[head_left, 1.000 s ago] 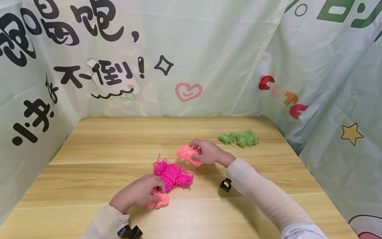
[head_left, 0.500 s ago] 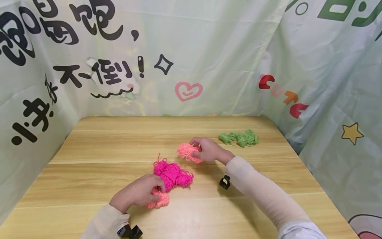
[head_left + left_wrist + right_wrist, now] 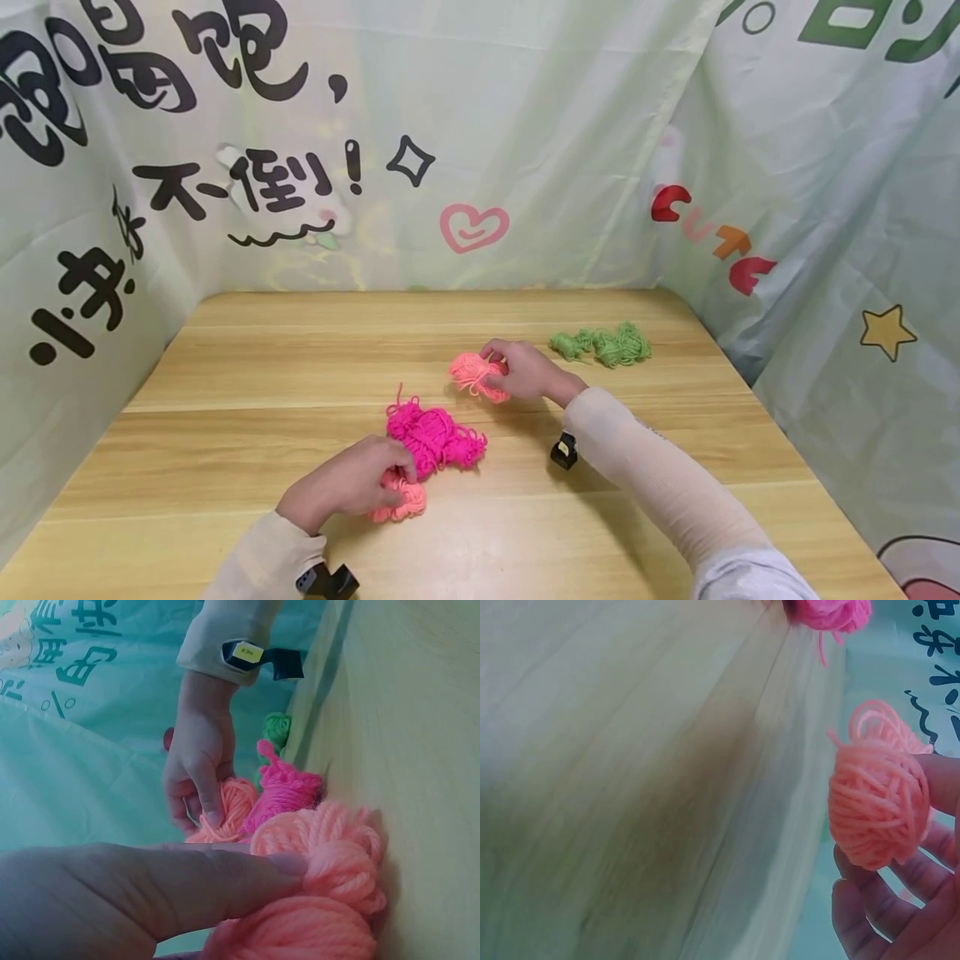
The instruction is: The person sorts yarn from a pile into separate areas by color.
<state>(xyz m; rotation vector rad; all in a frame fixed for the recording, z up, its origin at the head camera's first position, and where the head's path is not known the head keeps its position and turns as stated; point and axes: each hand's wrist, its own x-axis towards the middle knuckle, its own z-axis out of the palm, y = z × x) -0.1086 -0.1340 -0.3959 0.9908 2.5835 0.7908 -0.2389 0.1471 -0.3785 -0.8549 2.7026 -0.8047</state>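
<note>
My right hand [image 3: 528,371] pinches a coral-pink ball of yarn [image 3: 472,375] between thumb and fingers. In the right wrist view this ball [image 3: 877,799] hangs above the tabletop, loops of strand sticking out at its top. My left hand [image 3: 348,479] has thumb and fingers on a second coral-pink bundle of yarn [image 3: 405,498] lying on the table; the left wrist view shows the thumb laid across its strands [image 3: 322,922]. Right beside that bundle, a magenta heap of yarn [image 3: 431,437] lies with loose ends, between the two hands.
Green yarn [image 3: 621,346] lies in clumps at the back right of the wooden table [image 3: 262,358]. Printed cloth [image 3: 525,125] hangs around the back and both sides. Each wrist carries a small black camera, the right one [image 3: 564,451] hanging below the sleeve.
My right hand has moved slightly away from me and up with its coral-pink ball, widening the gap to the magenta yarn. My left hand and the yarn under it have stayed put.
</note>
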